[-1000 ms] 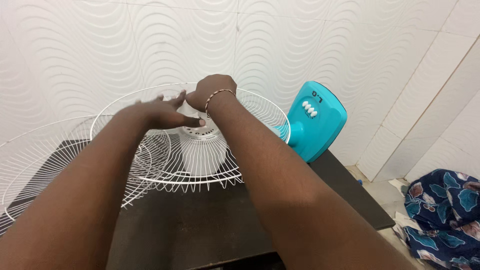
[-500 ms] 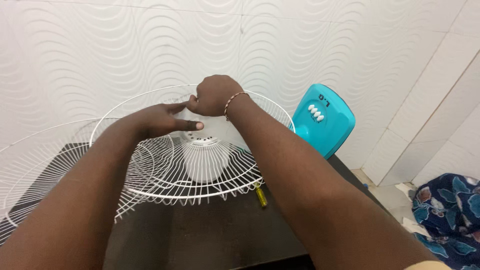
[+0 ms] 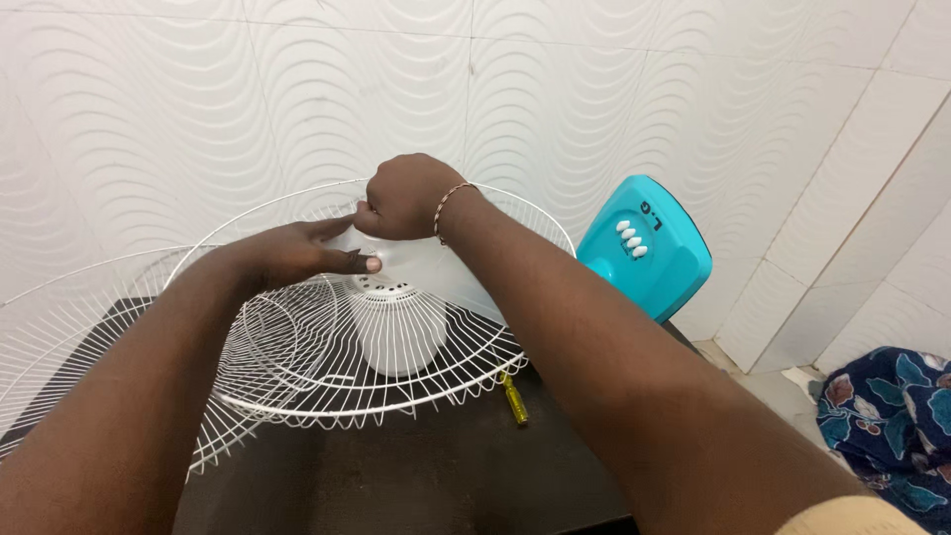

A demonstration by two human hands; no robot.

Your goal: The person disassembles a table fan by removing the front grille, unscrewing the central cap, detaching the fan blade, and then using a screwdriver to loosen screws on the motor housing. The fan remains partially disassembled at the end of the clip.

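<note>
Fan blade (image 3: 436,272), the translucent one, sits inside the rear guard (image 3: 367,327) on top of the white motor (image 3: 396,332), all of it lying on the dark table (image 3: 416,466) by the tiled wall. Compared with a second ago both hands have crept in tighter over the hub. Right hand (image 3: 401,198) was more on top with knuckles up; now it's curled into a fist right at the centre, fingers closed on something small there, but I can't see what, since the hand covers it. Left hand (image 3: 302,253) was blurred and spread; now it lies flat and steady, fingers out straight, thumb pressing the blade near the hub. So to me it looks like the left is bracing the blade while the right works the hub piece by twisting.

Also the view slid a bit, and a yellow screwdriver (image 3: 515,398) now shows under the guard's rim. Second guard (image 3: 89,327) sits to the left, teal base (image 3: 649,248) to the right.
</note>
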